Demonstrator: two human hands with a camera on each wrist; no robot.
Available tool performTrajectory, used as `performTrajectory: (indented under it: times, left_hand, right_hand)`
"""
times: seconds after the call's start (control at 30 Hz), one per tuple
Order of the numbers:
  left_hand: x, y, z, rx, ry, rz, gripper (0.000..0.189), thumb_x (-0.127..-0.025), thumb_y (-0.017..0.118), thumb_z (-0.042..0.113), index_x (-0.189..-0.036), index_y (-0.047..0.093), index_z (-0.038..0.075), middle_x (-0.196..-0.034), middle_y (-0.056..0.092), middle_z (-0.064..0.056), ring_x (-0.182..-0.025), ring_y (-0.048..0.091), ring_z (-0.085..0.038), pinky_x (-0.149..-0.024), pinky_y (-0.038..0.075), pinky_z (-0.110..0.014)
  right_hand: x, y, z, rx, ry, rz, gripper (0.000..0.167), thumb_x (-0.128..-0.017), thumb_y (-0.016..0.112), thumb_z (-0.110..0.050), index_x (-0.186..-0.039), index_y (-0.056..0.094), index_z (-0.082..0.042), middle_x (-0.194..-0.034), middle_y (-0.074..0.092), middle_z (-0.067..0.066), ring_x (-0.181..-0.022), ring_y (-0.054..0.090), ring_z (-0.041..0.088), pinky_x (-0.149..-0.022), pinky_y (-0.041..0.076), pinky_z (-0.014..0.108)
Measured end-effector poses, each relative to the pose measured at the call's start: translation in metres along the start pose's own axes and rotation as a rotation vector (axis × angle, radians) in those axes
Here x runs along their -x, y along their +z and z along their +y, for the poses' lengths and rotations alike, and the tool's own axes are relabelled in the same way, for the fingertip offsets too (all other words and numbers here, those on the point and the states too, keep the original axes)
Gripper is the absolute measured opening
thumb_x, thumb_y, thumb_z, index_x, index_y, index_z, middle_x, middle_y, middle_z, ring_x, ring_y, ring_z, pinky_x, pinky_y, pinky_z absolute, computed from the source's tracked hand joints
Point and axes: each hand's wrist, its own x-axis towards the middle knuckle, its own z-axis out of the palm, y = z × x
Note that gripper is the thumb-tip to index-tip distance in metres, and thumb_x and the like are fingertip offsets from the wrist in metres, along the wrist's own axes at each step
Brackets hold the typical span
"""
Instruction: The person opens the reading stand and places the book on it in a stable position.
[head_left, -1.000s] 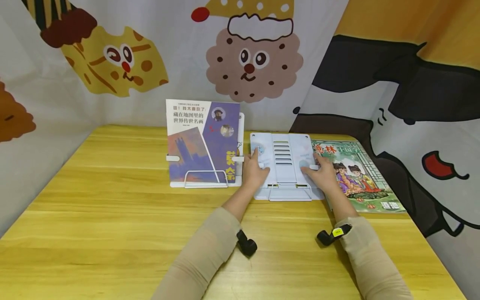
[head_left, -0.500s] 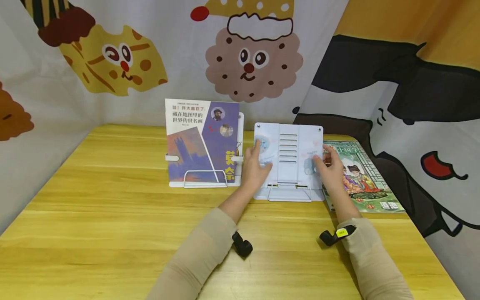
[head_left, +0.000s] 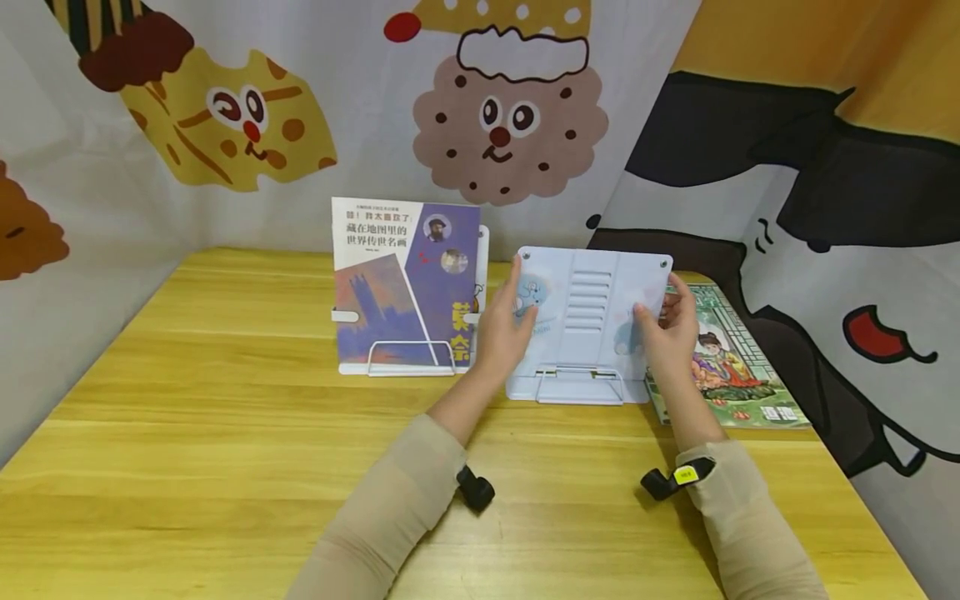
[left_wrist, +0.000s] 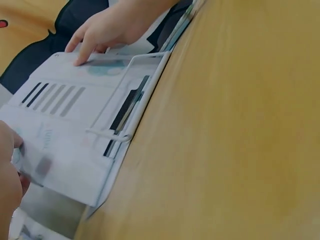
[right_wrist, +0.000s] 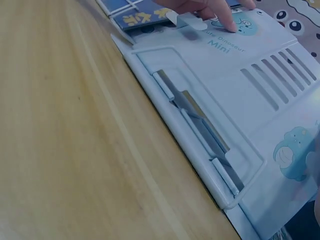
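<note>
A pale blue-white folding book stand (head_left: 557, 333) with a slotted panel and dinosaur prints leans back on the table. My left hand (head_left: 504, 329) holds the panel's left edge, thumb on the front face. At the right edge my right hand (head_left: 671, 329) pinches the panel, its thumb on the front and its fingers bent behind. A wire page holder (right_wrist: 250, 155) spans the bottom ledge. In the left wrist view the right hand (left_wrist: 117, 25) reaches over the upper edge, and part of the left hand (left_wrist: 7, 170) shows. The back of the panel is hidden.
Left of it, a purple and white book (head_left: 438, 275) stands on a second white stand (head_left: 352, 368). A green illustrated magazine (head_left: 738, 367) lies on the wooden table (head_left: 225, 467) at the right. A cartoon-print curtain (head_left: 360, 50) hangs behind.
The book stand's panel has tilted up from lying lower, its top edge now nearer and further right. Both hands have moved with it, the right one shifting rightward along its edge.
</note>
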Motion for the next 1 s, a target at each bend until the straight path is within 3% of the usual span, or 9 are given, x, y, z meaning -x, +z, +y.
performTrajectory:
  times: [0.1, 0.2, 0.37, 0.57, 0.7, 0.87, 1.0]
  left_hand:
    - [-0.002, -0.008, 0.001, 0.012, 0.031, -0.007, 0.081, -0.087, 0.068, 0.006, -0.153, 0.024, 0.023, -0.096, 0.065, -0.011, -0.065, 0.059, -0.021, -0.052, 0.048, -0.026]
    - [-0.004, -0.016, 0.0, 0.045, 0.064, -0.03, 0.079, -0.086, 0.068, 0.004, -0.152, 0.028, 0.021, -0.063, 0.048, -0.004, -0.05, 0.046, -0.016, -0.046, 0.042, -0.024]
    - [-0.007, -0.029, -0.003, 0.133, 0.164, -0.088, 0.073, -0.086, 0.067, 0.0, -0.149, 0.035, 0.015, -0.061, 0.05, -0.001, -0.054, 0.049, -0.011, -0.052, 0.046, -0.024]
    - [-0.005, -0.04, -0.003, 0.205, 0.242, -0.164, 0.065, -0.086, 0.067, -0.003, -0.143, 0.038, 0.009, -0.057, 0.052, 0.003, -0.047, 0.04, -0.009, -0.047, 0.038, -0.025]
    - [0.0, -0.047, 0.003, 0.195, 0.287, -0.188, 0.061, -0.084, 0.066, -0.005, -0.137, 0.038, 0.006, -0.054, 0.051, 0.005, -0.046, 0.041, -0.007, -0.045, 0.038, -0.024]
    - [0.011, -0.055, 0.015, 0.169, 0.35, -0.231, 0.06, -0.082, 0.066, -0.007, -0.133, 0.036, 0.003, -0.057, 0.053, 0.003, -0.047, 0.045, -0.007, -0.046, 0.042, -0.022]
    - [0.019, -0.056, 0.025, 0.113, 0.458, -0.237, 0.058, -0.082, 0.066, -0.006, -0.13, 0.035, 0.002, -0.059, 0.054, 0.001, -0.049, 0.045, -0.007, -0.046, 0.041, -0.019]
  right_hand:
    - [0.0, 0.0, -0.001, -0.021, -0.017, 0.008, 0.055, -0.088, 0.063, 0.007, -0.139, 0.044, -0.004, -0.095, 0.046, 0.003, -0.077, 0.047, 0.011, -0.065, 0.039, 0.018]
    - [0.001, 0.0, -0.002, -0.007, -0.044, 0.002, 0.056, -0.087, 0.063, 0.008, -0.138, 0.043, -0.001, -0.096, 0.046, 0.004, -0.078, 0.048, 0.011, -0.065, 0.039, 0.019]
    - [0.002, 0.0, -0.006, 0.064, -0.077, 0.001, 0.056, -0.087, 0.065, 0.006, -0.138, 0.042, 0.004, -0.1, 0.049, 0.012, -0.085, 0.049, 0.017, -0.069, 0.039, 0.021]
    - [-0.008, -0.001, 0.013, 0.245, -0.114, 0.031, 0.059, -0.085, 0.073, -0.007, -0.139, 0.049, -0.01, -0.114, 0.057, 0.016, -0.099, 0.048, 0.029, -0.073, 0.035, 0.025]
    - [-0.01, 0.0, 0.011, 0.324, -0.11, 0.038, 0.059, -0.084, 0.074, -0.013, -0.138, 0.052, -0.014, -0.118, 0.061, 0.012, -0.104, 0.048, 0.026, -0.074, 0.033, 0.026]
    - [-0.009, 0.005, 0.006, 0.323, -0.155, 0.024, 0.057, -0.086, 0.072, -0.011, -0.139, 0.052, -0.016, -0.119, 0.063, 0.012, -0.092, 0.046, 0.02, -0.074, 0.032, 0.028]
    - [-0.007, 0.007, 0.003, 0.292, -0.183, -0.025, 0.056, -0.091, 0.066, -0.009, -0.143, 0.048, -0.021, -0.126, 0.06, 0.01, -0.083, 0.046, 0.013, -0.066, 0.036, 0.019]
